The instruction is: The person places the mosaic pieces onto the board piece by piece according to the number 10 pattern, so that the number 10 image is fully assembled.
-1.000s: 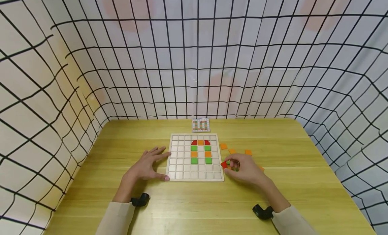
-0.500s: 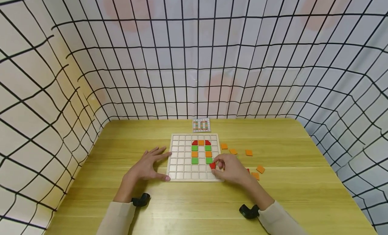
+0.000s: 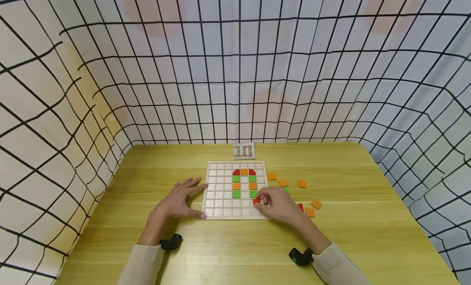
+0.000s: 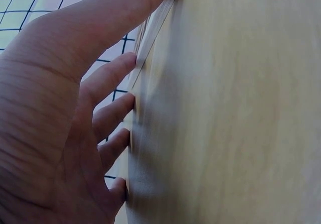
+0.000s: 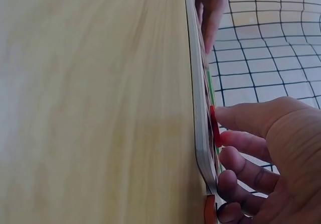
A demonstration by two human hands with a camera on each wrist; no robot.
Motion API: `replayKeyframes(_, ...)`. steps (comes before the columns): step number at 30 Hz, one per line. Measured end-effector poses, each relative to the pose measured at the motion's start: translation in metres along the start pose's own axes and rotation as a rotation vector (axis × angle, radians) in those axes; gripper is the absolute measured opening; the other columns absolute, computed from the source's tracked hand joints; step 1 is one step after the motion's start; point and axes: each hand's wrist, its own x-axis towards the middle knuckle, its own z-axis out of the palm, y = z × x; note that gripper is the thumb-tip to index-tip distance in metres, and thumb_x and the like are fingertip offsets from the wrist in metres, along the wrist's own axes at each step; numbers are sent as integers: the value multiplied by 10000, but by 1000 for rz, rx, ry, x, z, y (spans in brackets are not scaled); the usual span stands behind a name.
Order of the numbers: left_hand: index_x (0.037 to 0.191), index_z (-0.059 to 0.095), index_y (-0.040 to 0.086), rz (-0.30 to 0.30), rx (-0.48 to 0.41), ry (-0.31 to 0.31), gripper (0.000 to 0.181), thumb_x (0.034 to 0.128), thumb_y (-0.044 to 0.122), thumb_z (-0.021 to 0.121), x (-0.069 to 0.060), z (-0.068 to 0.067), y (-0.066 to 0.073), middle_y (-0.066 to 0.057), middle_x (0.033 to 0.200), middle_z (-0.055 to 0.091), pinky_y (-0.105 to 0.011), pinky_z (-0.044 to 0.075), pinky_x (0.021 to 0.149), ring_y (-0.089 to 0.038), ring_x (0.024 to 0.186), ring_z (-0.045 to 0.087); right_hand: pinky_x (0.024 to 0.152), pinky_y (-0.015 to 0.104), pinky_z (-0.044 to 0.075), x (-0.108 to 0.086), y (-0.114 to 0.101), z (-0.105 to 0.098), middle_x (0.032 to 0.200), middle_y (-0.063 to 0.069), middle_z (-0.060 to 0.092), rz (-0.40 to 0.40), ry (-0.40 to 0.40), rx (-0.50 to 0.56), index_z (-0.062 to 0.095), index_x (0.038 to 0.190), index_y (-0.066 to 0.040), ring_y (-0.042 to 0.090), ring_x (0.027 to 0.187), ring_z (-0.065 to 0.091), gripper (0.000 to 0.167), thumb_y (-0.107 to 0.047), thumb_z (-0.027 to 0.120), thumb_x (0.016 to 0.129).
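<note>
A pale grid board [image 3: 218, 197] lies on the table. Set in its cells is an arch of tiles: red rounded corners, orange squares such as the top one [image 3: 244, 171], and green squares such as the lower left one [image 3: 236, 194]. My right hand [image 3: 279, 204] pinches a red tile [image 3: 256, 201] between thumb and index finger, low over the cell beneath the right column's green tile. In the right wrist view the red tile [image 5: 215, 127] stands out at the board's surface. With fingers spread, my left hand [image 3: 178, 201] touches the board's left edge by thumb and index fingertip.
Several loose orange tiles [image 3: 302, 184] lie right of the board, with a red one [image 3: 300, 207] and a green one [image 3: 287, 191] partly hidden by the right hand. A small pattern card [image 3: 244, 151] lies behind the board. Black-gridded white walls [image 3: 235, 93] enclose the table.
My right hand has carried the red tile leftward from beside the loose tiles onto the board, then shifted only slightly. The left hand stays at the board's edge.
</note>
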Motion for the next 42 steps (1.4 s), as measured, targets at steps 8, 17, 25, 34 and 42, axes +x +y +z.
replayKeyframes(8, 1548, 490, 269, 17, -10, 7, 1010, 692, 658, 859, -1, -1, 1, -127, 1693, 297, -744, 71, 1228, -448, 1573, 190, 598, 207, 442, 3, -2, 3, 714, -102, 560, -16, -12, -40, 747, 943, -178, 62, 626, 489, 59, -212, 765, 899)
replayKeyframes(17, 1551, 485, 262, 18, -1, 11, 1018, 690, 652, 865, 1, -2, 2, -123, 1695, 295, -746, 79, 1226, -450, 1572, 191, 599, 215, 438, 5, -1, 1, 724, -88, 554, 24, -6, -16, 738, 958, -179, 79, 642, 496, 78, -229, 766, 905)
replayKeyframes(25, 1551, 485, 279, 14, -8, 10, 1021, 685, 672, 858, 1, 0, 0, -112, 1698, 290, -729, 71, 1237, -438, 1576, 187, 612, 219, 421, 1, 18, -23, 743, -66, 571, 79, 63, -4, 736, 1015, -140, 96, 644, 486, 177, -249, 809, 897)
replayKeyframes(34, 1553, 478, 306, 5, -6, 7, 1025, 679, 699, 845, 1, 0, -3, -105, 1701, 284, -717, 61, 1244, -429, 1580, 181, 616, 223, 445, -12, 46, -55, 802, -57, 598, 63, 57, -7, 741, 1120, -103, 105, 687, 506, 289, -287, 810, 908)
replayKeyframes(42, 1545, 493, 283, 19, -7, 19, 1020, 680, 689, 849, 1, 1, -2, -120, 1692, 304, -735, 79, 1233, -448, 1570, 199, 636, 236, 458, -22, 76, -76, 856, -27, 613, 87, 65, -37, 722, 1195, -107, 142, 726, 521, 377, -337, 806, 909)
